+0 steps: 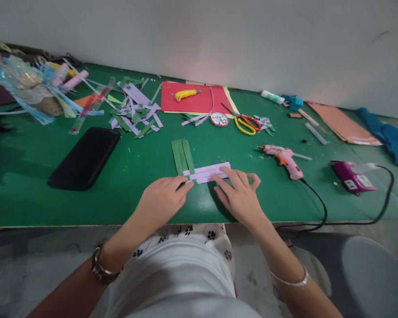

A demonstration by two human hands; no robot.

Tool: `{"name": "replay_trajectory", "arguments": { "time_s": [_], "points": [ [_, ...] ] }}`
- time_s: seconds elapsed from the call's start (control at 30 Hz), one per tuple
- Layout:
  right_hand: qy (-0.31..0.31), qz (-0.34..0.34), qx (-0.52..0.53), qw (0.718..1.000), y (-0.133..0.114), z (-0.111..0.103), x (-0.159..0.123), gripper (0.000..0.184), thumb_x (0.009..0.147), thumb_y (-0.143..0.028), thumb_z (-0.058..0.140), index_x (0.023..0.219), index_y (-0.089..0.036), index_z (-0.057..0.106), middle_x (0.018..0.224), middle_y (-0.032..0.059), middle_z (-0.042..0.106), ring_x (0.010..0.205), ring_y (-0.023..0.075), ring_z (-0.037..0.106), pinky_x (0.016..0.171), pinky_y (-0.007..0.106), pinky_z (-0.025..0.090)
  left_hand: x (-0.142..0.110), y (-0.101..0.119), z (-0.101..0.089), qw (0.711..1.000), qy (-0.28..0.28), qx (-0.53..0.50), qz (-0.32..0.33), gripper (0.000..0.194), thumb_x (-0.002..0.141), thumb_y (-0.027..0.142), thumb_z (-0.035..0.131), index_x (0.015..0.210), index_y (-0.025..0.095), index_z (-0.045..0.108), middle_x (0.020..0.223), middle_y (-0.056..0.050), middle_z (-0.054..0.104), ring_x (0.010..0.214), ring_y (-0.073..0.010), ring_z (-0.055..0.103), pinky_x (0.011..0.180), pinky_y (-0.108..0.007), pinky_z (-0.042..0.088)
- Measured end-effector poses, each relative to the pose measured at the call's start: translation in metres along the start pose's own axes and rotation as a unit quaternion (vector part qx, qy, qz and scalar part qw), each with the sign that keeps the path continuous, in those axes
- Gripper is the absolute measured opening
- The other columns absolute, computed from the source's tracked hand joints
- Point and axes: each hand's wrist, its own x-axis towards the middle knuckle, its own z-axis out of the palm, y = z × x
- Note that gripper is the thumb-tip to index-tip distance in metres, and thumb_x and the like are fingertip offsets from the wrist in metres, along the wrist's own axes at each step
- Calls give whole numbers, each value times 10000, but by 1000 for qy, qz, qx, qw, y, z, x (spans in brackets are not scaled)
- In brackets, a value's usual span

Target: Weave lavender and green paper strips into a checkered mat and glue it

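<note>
Green paper strips (182, 155) stand side by side pointing away from me, woven at their near end with lilac paper strips (206, 170) that run to the right. My left hand (162, 198) is closed at the woven corner, thumb and forefinger on the strips' left end. Its other fingers are curled under and partly hidden. With fingers spread, my right hand (240, 192) rests its fingertips on the right part of the lilac strips. The weave lies flat on the green table (146, 163) near its front edge.
Left: a black phone (84, 159). Behind: cut paper scraps (135, 108), red sheets (170, 101), a yellow cutter (186, 94), a round dish (219, 119) and scissors (245, 123). Right: a pink glue gun (285, 159), its cord leading to a purple power box (353, 177).
</note>
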Motion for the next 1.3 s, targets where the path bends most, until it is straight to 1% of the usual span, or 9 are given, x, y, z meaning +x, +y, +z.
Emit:
{"name": "replay_trajectory", "arguments": {
  "time_s": [0.13,0.2,0.33,0.57,0.7,0.83,0.97,1.1,1.3],
  "points": [
    [-50,-38,34,997,-9,-3,0,302,874,-331,386,1095,-245,574,1166,64,556,1012,204,412,827,371,186,0,0,-1,1000,-3,4,-1,235,797,112,453,933,165,638,896,-36,674,747,-167,628,633,-275,492],
    [-76,-38,42,995,-12,-4,0,333,878,-367,360,1113,-249,564,1203,72,528,1031,218,396,841,382,183,0,0,-2,1000,-5,3,-4,241,799,113,449,938,168,638,899,-37,675,756,-167,629,642,-274,492],
    [-107,-16,43,993,-9,-5,-2,367,883,-389,324,1123,-249,564,1248,81,490,1064,235,369,865,400,180,0,0,-2,1000,-13,-4,-8,238,796,109,455,935,168,638,904,-33,675,751,-167,630,638,-271,492],
    [-127,37,15,991,1,-6,-11,376,884,-377,307,1152,-276,550,1280,77,447,1062,236,364,864,407,201,-1,0,0,1000,-11,-7,-14,234,800,120,453,937,172,636,912,-33,672,758,-167,628,635,-274,491],
    [-127,69,-2,989,8,-6,-16,392,884,-391,290,1154,-283,553,1208,92,477,986,234,388,815,393,233,-1,0,0,1000,-23,-5,-15,238,809,122,442,941,178,632,917,-33,669,746,-153,623,627,-265,483],
    [-126,95,-25,987,12,-6,-20,420,882,-414,270,1156,-279,557,1093,108,500,906,231,395,775,388,248,0,0,1,1000,-15,-4,-12,231,802,118,456,941,173,632,909,-30,668,737,-155,622,611,-263,479],
    [-127,97,-30,987,13,-6,-20,437,884,-425,251,1169,-278,549,1028,106,495,867,225,392,747,374,255,0,0,1,1000,-9,-5,-8,221,793,116,476,943,166,630,904,-27,668,730,-159,622,605,-267,478],
    [-138,103,-33,984,16,-7,-21,445,889,-420,237,1190,-272,529,990,98,492,854,217,395,749,374,256,-1,-1,0,1000,-17,-6,-13,220,791,115,477,939,170,630,907,-26,666,729,-154,620,609,-263,477],
    [-132,114,-21,984,25,-6,-25,433,889,-407,250,1200,-268,518,960,91,495,835,211,404,743,377,253,-1,0,1,999,-29,-4,-20,257,811,111,426,948,181,632,921,-29,665,740,-147,618,614,-258,478]
  ]
}}
